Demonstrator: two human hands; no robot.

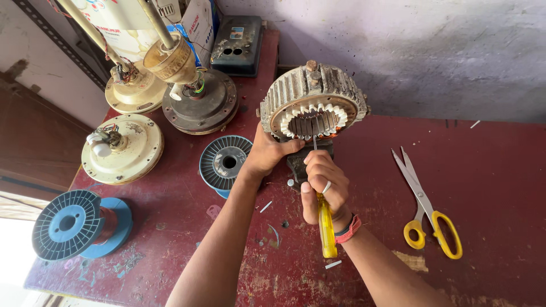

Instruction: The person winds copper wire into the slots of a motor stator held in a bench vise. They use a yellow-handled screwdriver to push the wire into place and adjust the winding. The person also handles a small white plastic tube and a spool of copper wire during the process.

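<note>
right grip [325,183] is wrapped tight round a yellow-handled screwdriver [326,224], handle running down toward the wrist, thin shaft pointing up & slightly away into the motor stator [313,105]. tip sits at the lower inner edge of the stator's ring, among the white slot liners; exact contact pt too small to tell. left grip [267,154] is closed on the stator's lower left rim, thumb across the front, steadying it. stator stands on edge, open face tilted toward the camera, on a dark block on the red surface [489,170], near the back wall. so the stator lies straight ahead of & above the right grip, screwdriver's long axis roughly in line w/ that direction; left hand is the nearer one, touching it already.

outward: blue wire spool [224,162] just left of the left wrist, a second blue spool [79,224] well apart at the left edge. three fan motor housings [122,149] cluster at back left, w/ a dark box behind them. yellow-handled scissors [424,207] lie to the right, apart from both hands. small white scraps dot the surface near the forearms. nothing stands between screwdriver & stator.
</note>
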